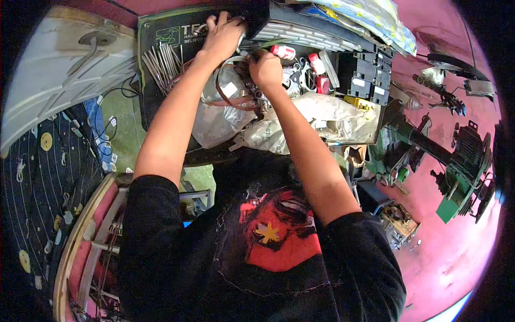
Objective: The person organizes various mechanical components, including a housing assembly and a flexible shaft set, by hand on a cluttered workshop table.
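My left hand (222, 38) is at the back of the cluttered workbench, over the dark board with printed lettering (170, 35). Its fingers are spread, and a small silver metal piece (241, 41) shows beside it. My right hand (265, 70) is lower and to the right, its fingers curled in among the parts; what they hold, if anything, is hidden. Just left of that hand are a ring-shaped band (219, 80) and a clear plastic bag (222, 121). A red-capped white bottle (284, 52) lies close on its right, near metal gaskets (307, 78).
Several metal rods (162, 60) lie at the bench's left. Black boxes (365, 75) are stacked at right, below a grey slatted case (306, 35). Crumpled packaging (316, 110) covers the front edge. A green machine (464, 177) stands by the pink wall.
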`<state>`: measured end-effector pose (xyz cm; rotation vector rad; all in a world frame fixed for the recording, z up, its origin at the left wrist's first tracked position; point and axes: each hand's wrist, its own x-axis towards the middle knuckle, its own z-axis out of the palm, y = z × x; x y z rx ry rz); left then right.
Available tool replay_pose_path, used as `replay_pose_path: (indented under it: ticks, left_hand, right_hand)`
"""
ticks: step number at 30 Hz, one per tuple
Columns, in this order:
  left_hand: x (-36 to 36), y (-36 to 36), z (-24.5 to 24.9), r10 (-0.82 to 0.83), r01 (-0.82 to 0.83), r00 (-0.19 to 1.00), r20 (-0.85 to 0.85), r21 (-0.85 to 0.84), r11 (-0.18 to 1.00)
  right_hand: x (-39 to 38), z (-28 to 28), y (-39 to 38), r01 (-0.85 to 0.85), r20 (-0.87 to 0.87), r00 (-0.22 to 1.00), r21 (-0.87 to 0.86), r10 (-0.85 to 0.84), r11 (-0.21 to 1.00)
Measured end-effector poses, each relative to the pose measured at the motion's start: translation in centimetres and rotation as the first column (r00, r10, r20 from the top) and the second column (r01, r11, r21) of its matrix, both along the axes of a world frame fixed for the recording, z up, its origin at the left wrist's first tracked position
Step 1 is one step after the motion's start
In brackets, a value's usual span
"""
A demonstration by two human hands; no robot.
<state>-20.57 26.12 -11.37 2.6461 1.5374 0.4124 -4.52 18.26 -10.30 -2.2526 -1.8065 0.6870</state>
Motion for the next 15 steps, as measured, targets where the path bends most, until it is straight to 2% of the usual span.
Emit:
replay_pose_path:
  ticks: [4, 7, 9, 10, 12, 13, 15]
  left_hand:
    - [0.8, 0.2, -0.6, 0.013, -0.013, 1.0, 0.0, -0.002, 1.0]
    - [1.0, -0.2, -1.0, 0.093, -0.092, 0.995, 0.032, -0.021, 0.996]
    - [1.0, -0.8, -0.9, 0.124, -0.133, 0.98, 0.153, 0.046, 0.99]
    - [0.9, -1.0, -0.7, 0.124, -0.132, 0.981, 0.149, 0.049, 0.99]
    - [0.6, -1.6, 0.1, 0.183, -0.186, 0.966, 0.181, 0.0, 0.983]
    - [0.1, -2.0, 0.7, 0.195, -0.197, 0.954, 0.228, -0.013, 0.98]
    - [-0.5, -2.8, 2.1, 0.204, -0.212, 0.939, 0.277, 0.0, 0.977]
  right_hand:
    - [-0.4, -0.3, 0.0, 0.035, -0.064, 0.997, 0.056, -0.031, 0.998]
    - [-0.6, -0.7, 0.0, 0.055, -0.098, 0.994, 0.04, -0.051, 0.998]
    - [-1.0, -0.9, 0.0, 0.107, -0.133, 0.987, 0.142, -0.088, 0.984]
    - [-1.0, -0.8, 0.1, 0.108, -0.138, 0.987, 0.144, -0.088, 0.984]
    - [-1.0, -0.8, 0.0, 0.146, -0.234, 0.962, -0.001, -0.142, 0.989]
    - [-1.0, -0.9, -0.2, 0.144, -0.239, 0.961, 0.001, -0.139, 0.99]
    - [-1.1, -0.6, -0.5, 0.102, -0.163, 0.984, 0.206, -0.069, 0.973]
